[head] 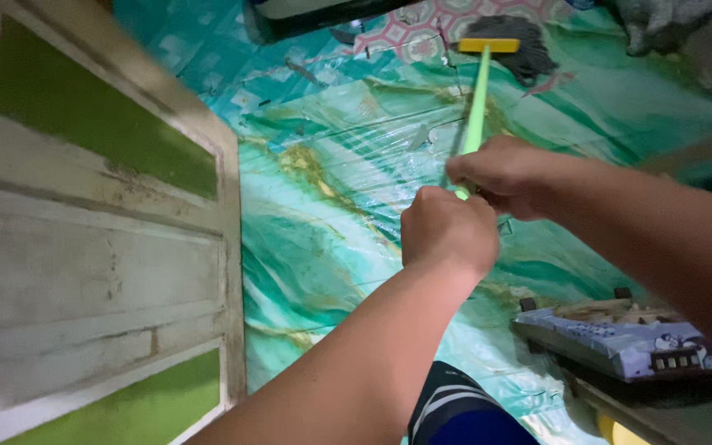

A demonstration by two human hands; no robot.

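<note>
A mop with a light green handle (476, 107) and a yellow head bar (488, 45) reaches away from me, its dark grey strands (508, 41) lying on the floor at the top of the view. My right hand (500, 173) grips the handle higher on the stick. My left hand (447, 231) is closed in a fist around the handle's near end, just below the right hand. The floor (331, 189) under the mop is shiny green marbled sheeting with yellow streaks.
A worn white door with green panels (100, 247) stands at the left. A grey patterned box-like object (620, 338) rests on a low edge at the lower right. A pink patterned mat (422, 25) lies at the far end. My striped dark shorts (455, 408) show at the bottom.
</note>
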